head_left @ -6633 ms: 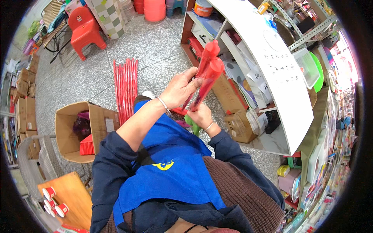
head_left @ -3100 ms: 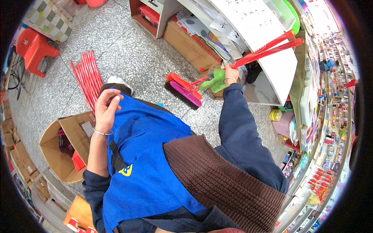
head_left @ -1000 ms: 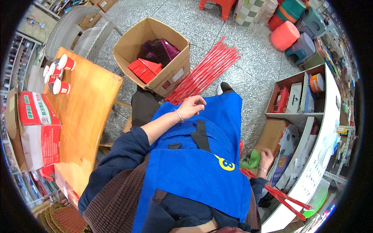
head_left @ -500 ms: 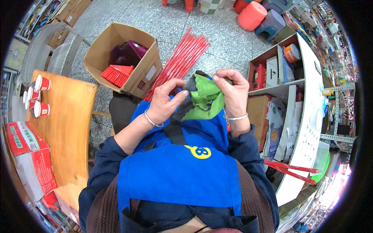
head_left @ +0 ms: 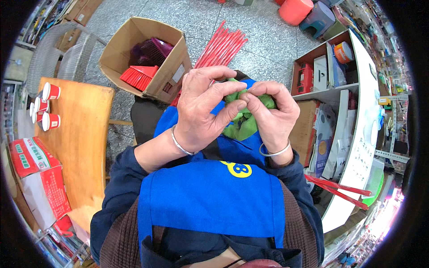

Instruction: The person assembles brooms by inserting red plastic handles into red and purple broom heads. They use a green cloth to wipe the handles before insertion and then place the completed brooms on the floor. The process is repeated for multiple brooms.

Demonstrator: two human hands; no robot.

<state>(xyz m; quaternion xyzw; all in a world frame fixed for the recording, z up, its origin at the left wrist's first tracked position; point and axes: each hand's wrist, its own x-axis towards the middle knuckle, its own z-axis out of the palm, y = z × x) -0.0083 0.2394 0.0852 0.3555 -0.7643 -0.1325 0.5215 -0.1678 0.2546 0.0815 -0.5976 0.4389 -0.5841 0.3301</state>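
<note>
In front of my apron (head_left: 210,196), over my lap, both hands are at a crumpled piece of green cloth (head_left: 243,128); its exact kind is hard to make out. My right hand (head_left: 276,117) pinches its upper part between thumb and bent fingers. My left hand (head_left: 201,107) reaches over its left side, thumb and fingertips drawn together at the cloth beside the right thumb. Whatever lies right between the fingertips is too small to see. The lower part of the cloth hangs loose under the hands.
An open cardboard box (head_left: 176,73) with red and purple brush heads stands ahead on the left. Behind my hands, red sticks (head_left: 221,47) lie on the floor. A wooden table (head_left: 85,134) with paper cups (head_left: 51,121) is at left, a white-topped shelf unit (head_left: 357,147) at right.
My left hand has moved right and up, closing in on the cloth beside my right hand. The cloth is more bunched, and its dark grey part is now mostly hidden.
</note>
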